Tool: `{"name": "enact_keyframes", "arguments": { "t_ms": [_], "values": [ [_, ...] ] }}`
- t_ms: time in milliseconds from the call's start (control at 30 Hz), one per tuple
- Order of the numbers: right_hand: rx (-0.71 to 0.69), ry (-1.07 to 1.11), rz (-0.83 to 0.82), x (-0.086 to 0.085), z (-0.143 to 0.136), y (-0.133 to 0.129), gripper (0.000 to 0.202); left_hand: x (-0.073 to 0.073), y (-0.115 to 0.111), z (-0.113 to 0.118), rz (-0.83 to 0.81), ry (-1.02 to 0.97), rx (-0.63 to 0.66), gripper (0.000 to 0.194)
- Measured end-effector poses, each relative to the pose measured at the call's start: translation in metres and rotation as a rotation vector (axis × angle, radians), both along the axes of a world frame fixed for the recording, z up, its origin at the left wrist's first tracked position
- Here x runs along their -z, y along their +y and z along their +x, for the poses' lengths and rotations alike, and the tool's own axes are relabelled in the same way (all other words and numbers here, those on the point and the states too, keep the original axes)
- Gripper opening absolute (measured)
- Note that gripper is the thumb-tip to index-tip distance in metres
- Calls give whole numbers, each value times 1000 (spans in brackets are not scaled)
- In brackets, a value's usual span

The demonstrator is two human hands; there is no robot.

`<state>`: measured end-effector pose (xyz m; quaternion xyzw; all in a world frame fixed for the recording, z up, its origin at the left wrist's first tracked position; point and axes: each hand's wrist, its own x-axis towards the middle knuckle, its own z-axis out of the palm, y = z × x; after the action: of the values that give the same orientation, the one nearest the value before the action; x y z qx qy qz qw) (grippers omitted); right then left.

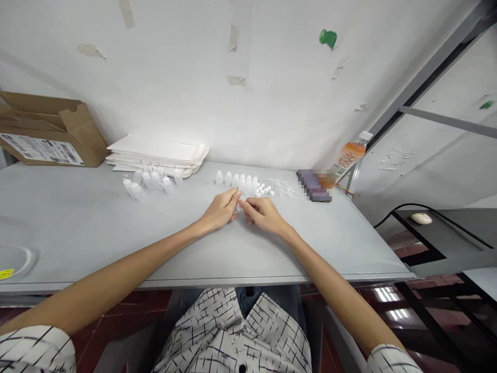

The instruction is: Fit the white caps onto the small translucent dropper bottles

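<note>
My left hand [219, 210] is closed round a small translucent plastic bottle [237, 209], mostly hidden by the fingers. Against its top, the thumb and curled fingers of my right hand [264, 213] are pinched together; what they grip is too small to make out. Just beyond my hands stands a row of several similar small bottles [228, 180] without caps. To their right lie several small white caps [271, 192] and a loose tangle of thin white string [284, 188]. Farther left is a group of small bottles [147, 181] with thin pieces at their tops, some leaning or lying.
A stack of white sheets or envelopes [159, 150] lies by the wall, beside an open cardboard box [83, 135]. At right are a phone [312, 184] and an orange drink bottle [347, 158]. A clear roll [27, 261] sits at the left edge of the grey table [116, 233].
</note>
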<state>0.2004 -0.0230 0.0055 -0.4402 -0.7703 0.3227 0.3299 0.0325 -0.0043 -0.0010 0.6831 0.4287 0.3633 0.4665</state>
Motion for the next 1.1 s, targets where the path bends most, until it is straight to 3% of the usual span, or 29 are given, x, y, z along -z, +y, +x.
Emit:
{"name": "enact_keyframes", "arguments": {
  "t_ms": [167, 400, 633, 833, 1100],
  "values": [
    [-14, -4, -18, -1, 4, 1, 57, 3, 2, -1, 33, 34, 16, 35],
    [-49, 141, -124, -8, 6, 1, 29, 3, 2, 0, -51, -31, 5, 35],
    [-67, 85, -155, -4, 5, 2, 48, 3, 4, -1, 30, 35, 19, 36],
    [-69, 111, -132, -8, 6, 1, 27, 1, 2, 0, -73, -17, 4, 35],
    [-85, 25, -116, 1, 4, 4, 52, 0, -1, 0, 58, 93, -18, 34]
  ]
}}
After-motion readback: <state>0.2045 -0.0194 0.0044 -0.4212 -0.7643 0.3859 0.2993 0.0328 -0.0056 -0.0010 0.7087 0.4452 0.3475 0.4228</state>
